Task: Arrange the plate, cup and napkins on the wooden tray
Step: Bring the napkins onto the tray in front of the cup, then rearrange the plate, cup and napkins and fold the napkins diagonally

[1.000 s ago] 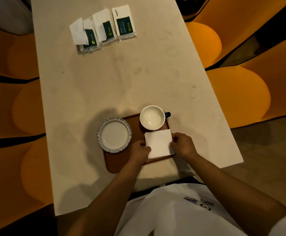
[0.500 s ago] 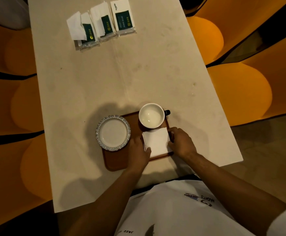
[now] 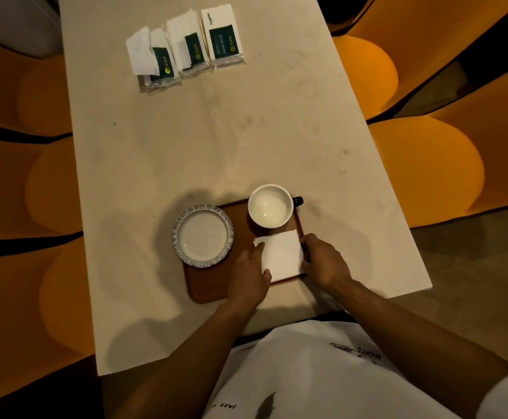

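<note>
A brown wooden tray point(image 3: 207, 285) lies near the table's front edge. On its left part sits a white plate point(image 3: 202, 235) with a blue patterned rim. A white cup point(image 3: 270, 205) with a dark handle stands at the tray's far right corner. A folded white napkin point(image 3: 281, 254) lies flat on the tray just in front of the cup. My left hand point(image 3: 251, 275) rests on the napkin's left edge, fingers flat on it. My right hand point(image 3: 325, 261) touches the napkin's right edge at the tray's rim.
Three packs of napkins point(image 3: 186, 49) with green labels lie at the far end of the pale table point(image 3: 216, 140), one with a loose napkin on top. Orange rounded seats point(image 3: 421, 173) flank both long sides of the table.
Both hands have closed in on the napkin's sides and slid it slightly up toward the cup. Plate and cup have stayed in place on the tray.
</note>
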The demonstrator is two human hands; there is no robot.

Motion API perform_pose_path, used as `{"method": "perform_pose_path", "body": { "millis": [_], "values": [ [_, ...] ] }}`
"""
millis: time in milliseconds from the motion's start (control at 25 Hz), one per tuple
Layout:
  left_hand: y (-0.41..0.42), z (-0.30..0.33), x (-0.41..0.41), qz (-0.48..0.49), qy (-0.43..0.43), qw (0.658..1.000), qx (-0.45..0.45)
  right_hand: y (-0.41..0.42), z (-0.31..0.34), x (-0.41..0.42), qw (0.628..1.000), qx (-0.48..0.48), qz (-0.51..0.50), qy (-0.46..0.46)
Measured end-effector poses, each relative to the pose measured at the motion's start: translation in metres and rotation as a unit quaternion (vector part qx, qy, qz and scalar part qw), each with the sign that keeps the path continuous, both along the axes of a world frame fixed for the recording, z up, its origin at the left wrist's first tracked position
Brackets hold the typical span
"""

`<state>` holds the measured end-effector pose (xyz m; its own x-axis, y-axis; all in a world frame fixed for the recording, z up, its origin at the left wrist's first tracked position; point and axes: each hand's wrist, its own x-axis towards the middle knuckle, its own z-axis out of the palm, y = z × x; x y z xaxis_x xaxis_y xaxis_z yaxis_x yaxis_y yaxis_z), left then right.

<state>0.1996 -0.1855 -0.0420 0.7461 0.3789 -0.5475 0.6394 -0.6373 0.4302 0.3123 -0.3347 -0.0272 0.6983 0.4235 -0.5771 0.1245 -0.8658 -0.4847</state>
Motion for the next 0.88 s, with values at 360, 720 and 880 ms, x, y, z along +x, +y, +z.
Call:
{"method": "perform_pose_path", "body": {
  "millis": [360,720,880],
  "values": [
    [0.020,0.027,-0.031,0.154,-0.067,0.985,-0.031,0.046,0.011,-0.004,0.993,0.097,0.067,0.011],
    [0.073,0.019,-0.070,0.313,-0.076,0.947,0.005,0.114,0.009,-0.023,0.977,0.129,0.167,0.025],
    [0.114,0.011,-0.060,0.339,-0.064,0.938,0.016,0.142,0.003,-0.030,0.991,0.099,0.089,-0.007]
  ]
}}
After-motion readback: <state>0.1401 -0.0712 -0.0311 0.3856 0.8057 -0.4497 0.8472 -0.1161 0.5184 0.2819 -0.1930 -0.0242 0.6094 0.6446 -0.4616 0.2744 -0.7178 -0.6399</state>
